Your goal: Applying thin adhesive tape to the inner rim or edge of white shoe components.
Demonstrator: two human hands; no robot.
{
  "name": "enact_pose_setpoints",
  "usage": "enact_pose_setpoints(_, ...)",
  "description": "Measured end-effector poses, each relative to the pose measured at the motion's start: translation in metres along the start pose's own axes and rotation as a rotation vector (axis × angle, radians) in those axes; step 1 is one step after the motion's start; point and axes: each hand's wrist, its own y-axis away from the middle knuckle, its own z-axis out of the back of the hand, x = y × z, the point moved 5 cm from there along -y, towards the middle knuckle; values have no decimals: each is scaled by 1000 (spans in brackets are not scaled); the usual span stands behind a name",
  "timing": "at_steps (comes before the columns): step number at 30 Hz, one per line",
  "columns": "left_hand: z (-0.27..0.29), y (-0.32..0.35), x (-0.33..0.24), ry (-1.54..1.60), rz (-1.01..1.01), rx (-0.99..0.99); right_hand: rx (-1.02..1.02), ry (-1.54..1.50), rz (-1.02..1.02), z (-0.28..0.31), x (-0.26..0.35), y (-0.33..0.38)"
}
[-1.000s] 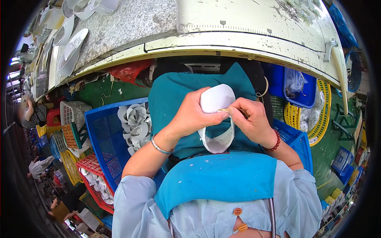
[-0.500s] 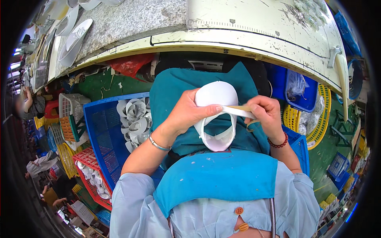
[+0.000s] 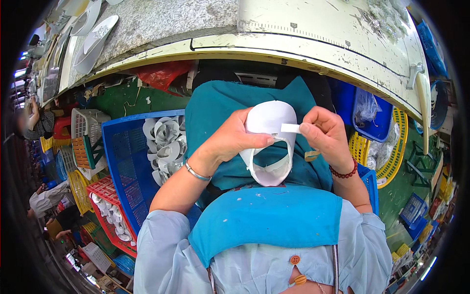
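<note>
A white shoe upper (image 3: 270, 116) rests over my lap on the teal apron (image 3: 215, 105), its toe end pointing away from me and its opening toward me. My left hand (image 3: 234, 138) is closed on its left side, thumb laid across the front of the opening. Just right of the upper, my right hand (image 3: 327, 134) pinches a short white strip (image 3: 290, 128) between thumb and fingers. The strip's free end reaches over the upper's right edge; whether it touches is unclear. A small tan curled piece (image 3: 311, 156) hangs below my right fingers.
A blue crate (image 3: 117, 169) of white uppers stands at my left, beside a red crate (image 3: 128, 245) of white pieces. Ahead runs the workbench (image 3: 215, 38) edge, with white parts (image 3: 93, 46) at its left. A blue bin (image 3: 377, 128) and yellow basket (image 3: 391, 164) are right.
The strip was stretched across the upper between both hands. Now my right hand holds a short piece, its end clear of my left thumb. The left hand still holds the upper.
</note>
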Motion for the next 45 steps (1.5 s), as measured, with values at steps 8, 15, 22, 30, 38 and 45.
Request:
enact_pose_setpoints(8, 3, -1, 5, 137, -14, 30, 40, 137, -1, -11, -15, -4)
enact_pose_setpoints(15, 3, 1, 4, 170, 24, 23, -5, 179, 25, -12, -20, -4)
enact_pose_setpoints(22, -3, -2, 0, 44, -64, -59, -62, 324, 56, -16, -12, -1)
enact_pose_setpoints(30, 3, -3, 7, 31, -35, -112, -106, 139, -21, -11, -20, 6)
enact_pose_setpoints(38, 5, -2, 10, 187, 65, -97, -180, 178, -30, -5, -21, 11)
enact_pose_setpoints(45, 1, -3, 7, 130, -2, -83, -118, 339, 59, -13, -11, 6)
